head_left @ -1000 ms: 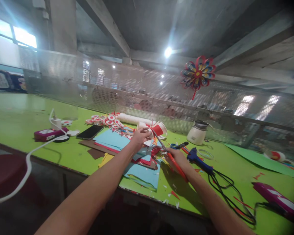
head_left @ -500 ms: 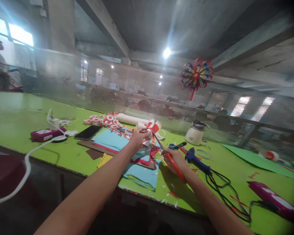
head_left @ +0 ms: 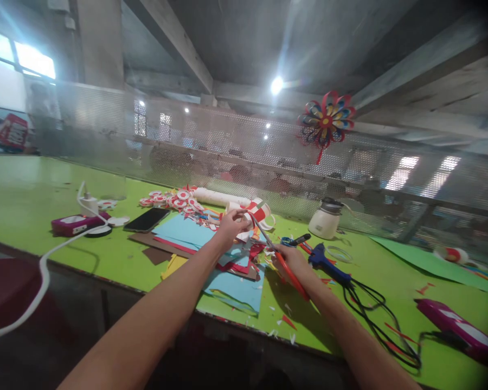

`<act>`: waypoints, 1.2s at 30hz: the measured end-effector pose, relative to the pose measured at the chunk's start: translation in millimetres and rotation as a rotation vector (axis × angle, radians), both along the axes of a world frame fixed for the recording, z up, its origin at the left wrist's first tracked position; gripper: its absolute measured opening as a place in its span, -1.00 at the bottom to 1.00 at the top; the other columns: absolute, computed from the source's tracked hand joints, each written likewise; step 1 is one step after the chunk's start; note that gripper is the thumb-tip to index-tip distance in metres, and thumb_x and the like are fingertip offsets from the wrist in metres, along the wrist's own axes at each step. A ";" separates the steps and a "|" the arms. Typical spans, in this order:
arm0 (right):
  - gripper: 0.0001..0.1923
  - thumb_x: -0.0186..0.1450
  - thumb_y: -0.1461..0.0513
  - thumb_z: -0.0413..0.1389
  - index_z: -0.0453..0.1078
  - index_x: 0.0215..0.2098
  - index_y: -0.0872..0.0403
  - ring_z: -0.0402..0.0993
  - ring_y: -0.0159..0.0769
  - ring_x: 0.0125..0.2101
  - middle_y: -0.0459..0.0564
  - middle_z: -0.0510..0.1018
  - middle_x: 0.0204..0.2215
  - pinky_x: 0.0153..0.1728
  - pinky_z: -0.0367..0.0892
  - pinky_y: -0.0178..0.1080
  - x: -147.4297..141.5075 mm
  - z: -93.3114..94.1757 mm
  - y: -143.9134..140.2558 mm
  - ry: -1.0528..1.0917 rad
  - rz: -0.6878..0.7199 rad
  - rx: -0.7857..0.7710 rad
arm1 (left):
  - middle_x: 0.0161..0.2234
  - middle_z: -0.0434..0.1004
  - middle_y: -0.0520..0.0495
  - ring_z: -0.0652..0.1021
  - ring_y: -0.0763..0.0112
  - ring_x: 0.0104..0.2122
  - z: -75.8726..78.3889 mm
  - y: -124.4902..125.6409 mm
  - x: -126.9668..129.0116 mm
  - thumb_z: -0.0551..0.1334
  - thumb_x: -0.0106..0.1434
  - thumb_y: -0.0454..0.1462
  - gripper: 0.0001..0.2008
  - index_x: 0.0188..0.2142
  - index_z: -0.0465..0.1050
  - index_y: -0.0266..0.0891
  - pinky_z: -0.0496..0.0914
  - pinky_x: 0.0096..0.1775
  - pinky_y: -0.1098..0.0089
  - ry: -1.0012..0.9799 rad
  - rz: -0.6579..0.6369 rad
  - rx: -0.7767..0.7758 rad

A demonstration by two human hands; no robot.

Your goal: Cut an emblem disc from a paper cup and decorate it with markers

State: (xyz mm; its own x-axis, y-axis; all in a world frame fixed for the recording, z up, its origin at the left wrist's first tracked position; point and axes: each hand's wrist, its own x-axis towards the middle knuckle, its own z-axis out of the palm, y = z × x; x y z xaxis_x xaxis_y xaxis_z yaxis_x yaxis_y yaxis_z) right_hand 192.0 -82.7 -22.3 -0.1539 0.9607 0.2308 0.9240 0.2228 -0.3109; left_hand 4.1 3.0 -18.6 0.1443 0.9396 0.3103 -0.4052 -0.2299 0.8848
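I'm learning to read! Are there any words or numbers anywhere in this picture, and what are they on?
No text here is clear enough to read.
Red sign far left behind the mesh: white marks, too blurred to read.
Pink case on the green table: pale patch, no letters legible.
Black phone: screen dark, nothing shown.
Scissors in the right hand: no marking visible.

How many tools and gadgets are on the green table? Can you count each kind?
Scissors, in the right hand: 1
Glue guns: 1
Phones: 1
Magenta cases: 2
White jars: 1
Total: 6
The left hand holds a red-and-white paper piece.
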 end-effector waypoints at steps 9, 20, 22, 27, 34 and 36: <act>-0.74 0.37 0.16 0.10 0.41 -0.05 0.14 0.52 -0.24 -0.20 0.01 0.53 -0.14 -0.17 0.45 -0.10 -4.4 1.4 -5.1 -0.022 -0.019 0.026 | -0.09 0.47 -0.13 0.54 0.33 -0.20 0.8 -3.8 1.7 0.21 0.32 -0.23 -0.72 -0.02 0.38 -0.30 0.50 -0.19 0.23 0.025 0.008 0.029; -0.73 0.37 0.16 0.10 0.40 -0.03 0.12 0.50 -0.24 -0.16 0.03 0.52 -0.10 -0.13 0.44 -0.07 -5.2 -1.2 -0.5 -0.045 -0.054 0.044 | -0.12 0.48 -0.12 0.54 0.34 -0.22 -1.4 -2.5 2.4 0.21 0.32 -0.24 -0.75 -0.04 0.39 -0.31 0.50 -0.21 0.25 0.054 0.037 0.050; -0.74 0.37 0.16 0.10 0.40 -0.03 0.12 0.50 -0.24 -0.17 0.03 0.52 -0.10 -0.14 0.44 -0.07 -4.3 -1.2 0.8 -0.047 -0.054 0.035 | -0.14 0.48 -0.10 0.54 0.36 -0.24 -2.1 -2.9 3.8 0.21 0.32 -0.25 -0.77 -0.07 0.40 -0.32 0.50 -0.22 0.26 0.063 0.042 0.050; -0.73 0.37 0.15 0.10 0.40 -0.02 0.12 0.50 -0.23 -0.16 0.03 0.52 -0.10 -0.14 0.44 -0.08 -4.4 -0.2 -0.9 -0.037 -0.042 0.021 | -0.20 0.49 -0.07 0.53 0.41 -0.29 -2.8 -4.2 6.0 0.22 0.31 -0.28 -0.81 -0.11 0.41 -0.33 0.50 -0.27 0.32 0.051 0.035 0.039; -0.73 0.37 0.15 0.10 0.40 -0.03 0.12 0.50 -0.22 -0.16 0.03 0.51 -0.08 -0.15 0.45 -0.08 -3.8 -0.1 0.1 -0.038 -0.058 0.013 | -0.09 0.47 -0.13 0.53 0.32 -0.19 -3.1 -1.7 3.4 0.20 0.33 -0.22 -0.72 -0.02 0.38 -0.30 0.50 -0.19 0.23 -0.004 -0.017 -0.064; -0.72 0.37 0.15 0.10 0.39 -0.02 0.12 0.50 -0.23 -0.16 0.04 0.51 -0.08 -0.14 0.44 -0.08 -2.1 0.1 1.9 -0.041 -0.066 0.012 | -0.03 0.44 -0.16 0.52 0.28 -0.14 -0.8 -1.6 -0.7 0.20 0.33 -0.20 -0.68 0.02 0.36 -0.29 0.48 -0.14 0.17 -0.057 -0.039 -0.112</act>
